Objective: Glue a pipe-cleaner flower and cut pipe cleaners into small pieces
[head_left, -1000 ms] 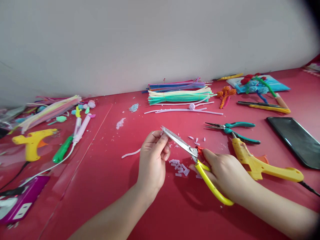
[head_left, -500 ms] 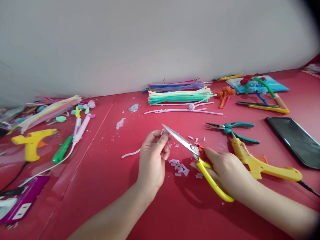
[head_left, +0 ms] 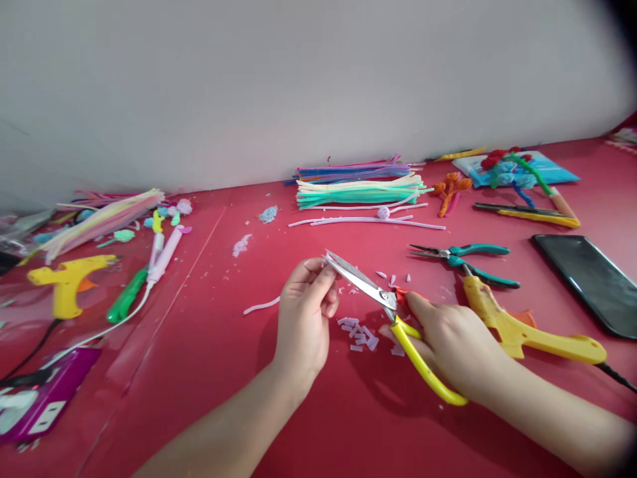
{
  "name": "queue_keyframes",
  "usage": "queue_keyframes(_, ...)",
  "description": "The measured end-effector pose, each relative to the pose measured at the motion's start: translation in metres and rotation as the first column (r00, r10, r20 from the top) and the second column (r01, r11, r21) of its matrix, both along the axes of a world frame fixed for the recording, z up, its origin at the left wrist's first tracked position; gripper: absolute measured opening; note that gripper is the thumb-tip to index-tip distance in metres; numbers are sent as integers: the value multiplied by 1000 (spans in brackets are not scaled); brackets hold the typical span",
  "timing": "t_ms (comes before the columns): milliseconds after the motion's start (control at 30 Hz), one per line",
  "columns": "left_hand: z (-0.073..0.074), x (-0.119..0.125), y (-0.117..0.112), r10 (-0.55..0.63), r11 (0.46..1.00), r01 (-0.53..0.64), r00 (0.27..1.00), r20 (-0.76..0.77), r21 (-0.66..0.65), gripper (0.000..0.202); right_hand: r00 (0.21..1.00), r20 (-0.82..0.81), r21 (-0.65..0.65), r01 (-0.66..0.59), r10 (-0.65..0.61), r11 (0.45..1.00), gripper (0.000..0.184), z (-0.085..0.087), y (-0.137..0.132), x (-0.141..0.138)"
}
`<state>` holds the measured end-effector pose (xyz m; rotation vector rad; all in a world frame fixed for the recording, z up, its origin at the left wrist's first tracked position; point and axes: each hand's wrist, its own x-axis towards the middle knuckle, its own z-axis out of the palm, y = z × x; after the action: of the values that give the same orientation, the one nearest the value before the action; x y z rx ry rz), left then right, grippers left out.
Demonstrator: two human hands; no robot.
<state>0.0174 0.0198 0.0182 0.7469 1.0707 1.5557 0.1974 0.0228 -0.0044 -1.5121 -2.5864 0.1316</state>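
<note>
My left hand (head_left: 304, 305) is closed, thumb pressed to the fingertips, pinching a small lilac pipe cleaner piece that is mostly hidden. My right hand (head_left: 450, 338) grips scissors (head_left: 354, 279) with yellow and red handles. Their tips reach the left fingertips, with the blades slightly apart. Below the blades lies a small pile of cut lilac pipe cleaner pieces (head_left: 359, 334) on the red table (head_left: 199, 398). A lilac pipe cleaner length (head_left: 261, 306) sticks out left of my left wrist; whether the hand holds it cannot be seen.
Teal pliers (head_left: 460, 255), a yellow glue gun (head_left: 537, 335) and a phone (head_left: 592, 285) lie to the right. Bundled pipe cleaners (head_left: 361, 191) are at the back by the wall. Leftward are another yellow glue gun (head_left: 70, 285), a pink wand-like tool (head_left: 166, 254) and a purple box (head_left: 60, 395).
The scissor blades have parted slightly at the left fingertips. Both hands keep nearly the same place; the whole view has shifted a little.
</note>
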Motion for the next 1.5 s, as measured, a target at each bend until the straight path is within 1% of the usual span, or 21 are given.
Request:
queue_keyframes(233, -1, -1, 0, 1, 1000, -1, 1000, 14, 0, 6, 1000, 17, -29, 4, -4, 1000, 28, -1, 1, 0)
queue_keyframes(433, -1, -1, 0, -9, 1000, 9, 1000, -16, 13, 5, 1000, 30, -12, 5, -4, 1000, 28, -2, 0, 1)
queue_keyframes(867, 0, -1, 0, -10, 1000, 11, 1000, -15, 17, 5, 1000, 13, -18, 13, -13, 1000, 29, -3, 2, 1)
queue_keyframes(933, 1, 0, 0, -9, 1000, 9, 1000, -11, 13, 4, 1000, -2, -33, 16, -16, 999, 29, -3, 2, 1)
queue_keyframes(1067, 2, 0, 1, -6, 1000, 6, 1000, -15, -8, 5, 998, -42, -106, 43, -48, 993, 29, 1, 2, 1)
queue_keyframes(1133, -1, -1, 2, -2, 1000, 2, 999, -45, -16, 6, 995, -50, -124, 79, -85, 989, 29, 4, 3, 1)
queue_keyframes(1200, -4, -4, 5, -9, 1000, 5, 991, -136, -24, 9, 990, -59, -119, 117, -125, 986, 29, 8, 5, 1)
queue_keyframes(1267, -8, -7, 9, -44, 999, 32, 950, -308, -43, 10, 984, -80, -130, 148, -159, 981, 29, 13, 9, 3)
queue_keyframes(1300, -9, -8, 11, -70, 997, 52, 906, -417, -53, 11, 980, -97, -143, 159, -173, 977, 28, 15, 11, 4)
queue_keyframes(1367, -11, -8, 14, -112, 994, 96, 780, -616, -59, 10, 968, -145, -170, 180, -205, 969, 27, 19, 17, 8)
queue_keyframes(1400, -12, -8, 15, -130, 990, 126, 710, -692, -58, 10, 960, -173, -178, 188, -219, 966, 27, 21, 20, 11)
queue_keyframes(1467, -13, -5, 18, -175, 978, 196, 588, -790, -71, 9, 942, -230, -184, 205, -244, 961, 26, 23, 27, 17)
queue_keyframes(1500, -14, -3, 20, -190, 971, 224, 540, -820, -78, 10, 934, -255, -189, 206, -251, 960, 26, 23, 30, 19)
